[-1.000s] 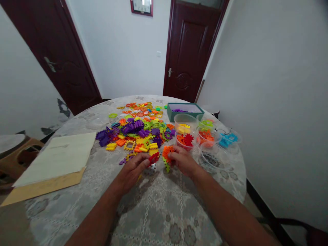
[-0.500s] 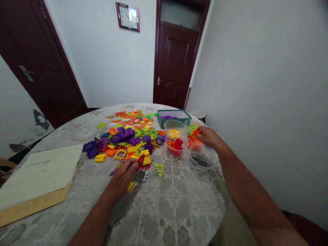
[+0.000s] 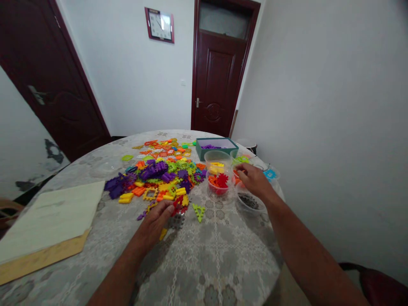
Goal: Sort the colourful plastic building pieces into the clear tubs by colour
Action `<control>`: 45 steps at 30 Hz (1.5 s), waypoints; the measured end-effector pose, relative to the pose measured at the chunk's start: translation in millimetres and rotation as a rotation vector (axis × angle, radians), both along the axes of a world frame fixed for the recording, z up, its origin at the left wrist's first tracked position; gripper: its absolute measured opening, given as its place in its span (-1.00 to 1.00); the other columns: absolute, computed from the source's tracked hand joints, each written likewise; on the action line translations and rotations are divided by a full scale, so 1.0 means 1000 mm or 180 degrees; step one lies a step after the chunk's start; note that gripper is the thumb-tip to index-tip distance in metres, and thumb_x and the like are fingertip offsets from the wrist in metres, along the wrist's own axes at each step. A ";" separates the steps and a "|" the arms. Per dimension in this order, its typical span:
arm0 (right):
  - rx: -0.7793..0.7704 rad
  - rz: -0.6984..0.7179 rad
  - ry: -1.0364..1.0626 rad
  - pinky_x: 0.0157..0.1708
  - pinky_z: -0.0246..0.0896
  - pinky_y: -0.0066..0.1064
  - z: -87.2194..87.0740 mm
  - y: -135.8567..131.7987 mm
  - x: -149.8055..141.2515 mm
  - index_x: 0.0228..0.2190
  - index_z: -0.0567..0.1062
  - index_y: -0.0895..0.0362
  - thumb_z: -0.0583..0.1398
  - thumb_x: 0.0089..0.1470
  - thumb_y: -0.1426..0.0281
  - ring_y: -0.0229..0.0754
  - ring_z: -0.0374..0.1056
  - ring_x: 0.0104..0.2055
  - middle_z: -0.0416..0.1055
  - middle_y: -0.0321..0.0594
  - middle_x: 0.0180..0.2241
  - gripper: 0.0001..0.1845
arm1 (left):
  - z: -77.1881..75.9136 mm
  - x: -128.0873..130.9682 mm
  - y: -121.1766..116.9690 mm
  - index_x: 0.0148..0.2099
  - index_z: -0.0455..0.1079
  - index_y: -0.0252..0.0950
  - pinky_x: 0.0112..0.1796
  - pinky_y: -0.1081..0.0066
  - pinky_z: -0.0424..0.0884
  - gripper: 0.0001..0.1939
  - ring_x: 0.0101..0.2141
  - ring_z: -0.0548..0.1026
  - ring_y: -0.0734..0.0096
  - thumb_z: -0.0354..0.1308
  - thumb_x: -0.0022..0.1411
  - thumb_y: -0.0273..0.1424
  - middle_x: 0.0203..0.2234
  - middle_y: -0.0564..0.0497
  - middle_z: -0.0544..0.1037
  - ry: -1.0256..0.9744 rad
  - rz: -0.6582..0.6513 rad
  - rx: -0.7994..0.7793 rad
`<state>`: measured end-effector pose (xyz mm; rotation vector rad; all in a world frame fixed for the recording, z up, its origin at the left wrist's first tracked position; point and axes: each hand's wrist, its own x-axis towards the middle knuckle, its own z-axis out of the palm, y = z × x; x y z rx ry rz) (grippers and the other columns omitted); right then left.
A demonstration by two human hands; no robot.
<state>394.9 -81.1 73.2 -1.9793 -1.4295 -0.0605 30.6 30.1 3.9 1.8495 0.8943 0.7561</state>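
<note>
At the near edge of the heap, my left hand (image 3: 157, 219) pinches a red toothed plastic building piece (image 3: 177, 205) between thumb and fingers. Just below its fingertips lie a grey grid-like piece (image 3: 178, 221) and a yellow piece (image 3: 163, 233). A lime triangular piece (image 3: 199, 212) rests to the right of this hand. My right hand (image 3: 253, 177) hangs over a clear tub holding orange pieces (image 3: 236, 174), its fingers curled together. Whether anything is between those fingers is hidden. Close by stands a clear tub with red and orange pieces (image 3: 219, 180).
A large heap of mixed plastic pieces (image 3: 159, 170) covers the table's middle. Tubs hold yellow pieces (image 3: 216, 168), dark grey pieces (image 3: 248, 200) and blue pieces (image 3: 269, 174). A green box (image 3: 216, 149) with purple pieces stands behind. Papers (image 3: 60, 212) lie at left.
My right hand has drawn slightly left and nearer over the tub; the orange piece seen in its fingers no longer shows there. Blue pieces have come into view. My left hand has lowered slightly.
</note>
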 end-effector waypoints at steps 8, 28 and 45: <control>0.0040 0.1831 0.1094 -0.16 0.32 -0.27 -0.043 0.009 -0.137 0.03 0.60 -0.02 0.24 0.23 0.40 -0.13 0.46 -0.25 0.58 -0.15 -0.06 -0.66 | -0.001 0.000 -0.008 -0.08 0.54 -0.19 0.00 0.15 0.48 -0.54 -0.09 0.54 0.15 0.07 0.40 0.07 -0.14 -0.11 0.63 -0.0330 -0.0323 -0.0496; 0.0895 0.0408 -0.0102 -0.18 0.31 -0.26 -0.019 0.027 -0.101 -0.20 0.56 0.12 0.18 0.28 0.33 -0.09 0.39 -0.25 0.51 -0.13 -0.26 -0.83 | -0.006 -0.008 0.007 -0.24 0.45 -0.25 -0.19 0.29 0.50 -0.71 -0.31 0.55 0.31 0.13 0.37 -0.13 -0.34 0.01 0.57 -0.1043 0.0611 -0.0322; -0.1554 0.0864 -0.1131 -0.13 0.27 -0.26 -0.066 0.015 -0.148 -0.06 0.54 0.17 0.20 0.33 0.26 0.06 0.47 -0.04 0.50 0.08 -0.07 -0.73 | -0.018 -0.029 0.025 -0.07 0.48 -0.26 0.01 0.21 0.42 -0.71 -0.08 0.54 0.13 0.03 0.23 -0.54 -0.15 -0.14 0.62 0.1502 0.1145 0.1520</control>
